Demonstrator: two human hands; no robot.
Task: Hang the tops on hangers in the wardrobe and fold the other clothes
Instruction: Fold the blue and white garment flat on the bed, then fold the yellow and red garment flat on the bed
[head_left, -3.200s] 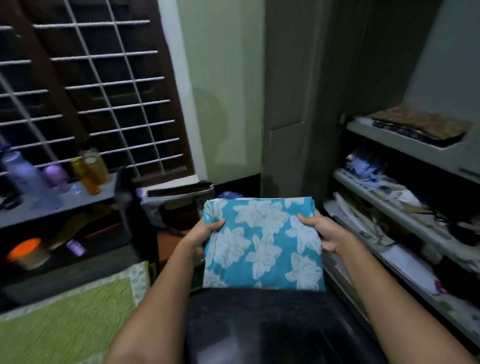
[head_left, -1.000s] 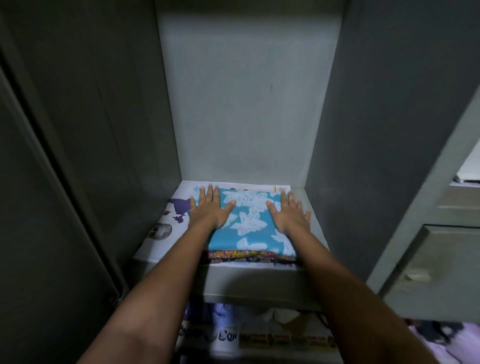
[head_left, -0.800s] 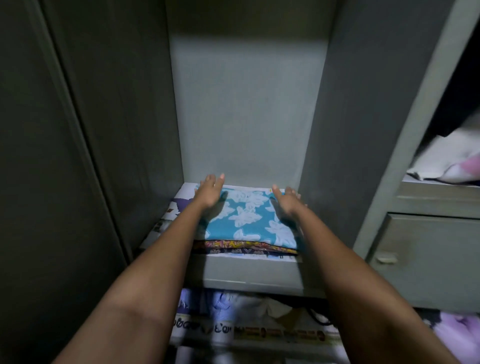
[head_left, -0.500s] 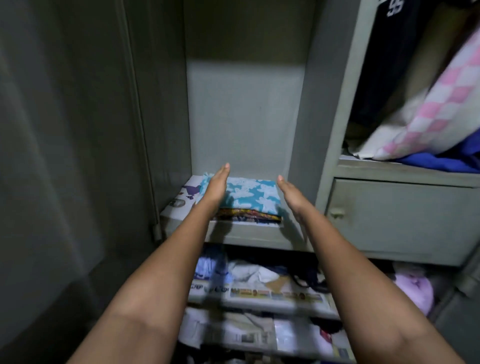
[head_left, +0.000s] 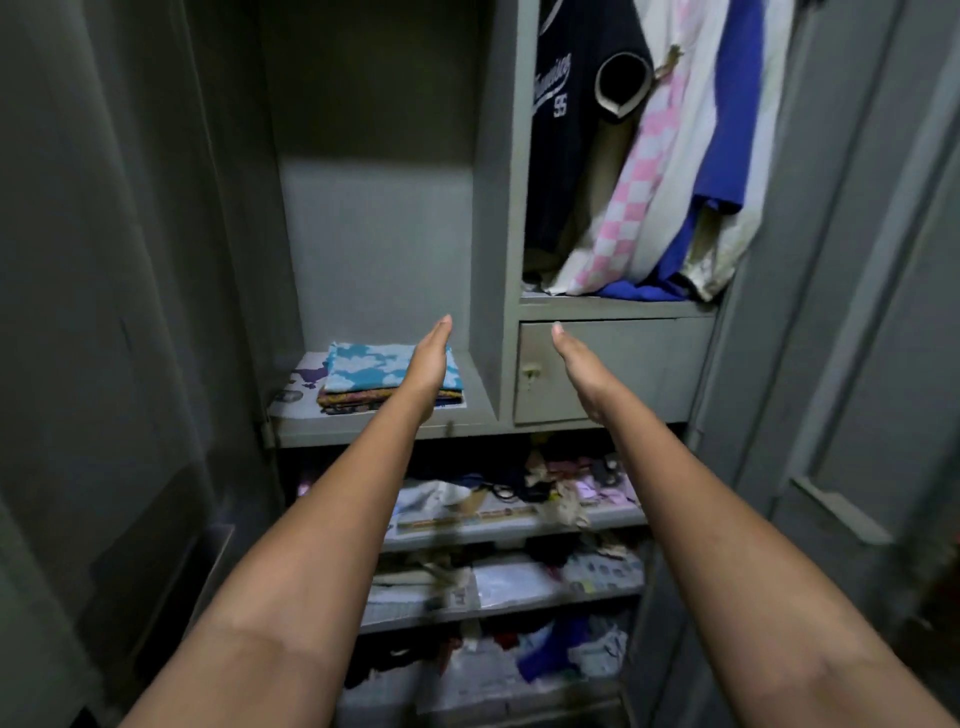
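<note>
Step in hand, as judged: the fold-and-stow of one garment looks complete; both hands are free for the next piece.

Left door panel (head_left: 104, 312) of the grey metal wardrobe stands open and bounds the left side. On the grey shelf (head_left: 363, 431) the folded blue cloth with white flower print (head_left: 374, 366) lies on top of a folded dark multicoloured cloth (head_left: 353, 400), the stack sitting near the shelf's front edge, slightly left of its middle, on printed paper lining.

Left hand (head_left: 431, 358): fingers straight, flat, holding nothing, in front of the stack's right part; contact cannot be told.
Right hand (head_left: 576, 364): fingers straight, empty, in front of the small grey drawer (head_left: 608, 369), apart from it.

Hanging tops (head_left: 649, 156) fill the compartment above the drawer.

To do this well: draw both hands straight back over the front edge so the stack is not dragged. Headroom above the stack is generous; the divider post (head_left: 498, 208) sits close on its right.
</note>
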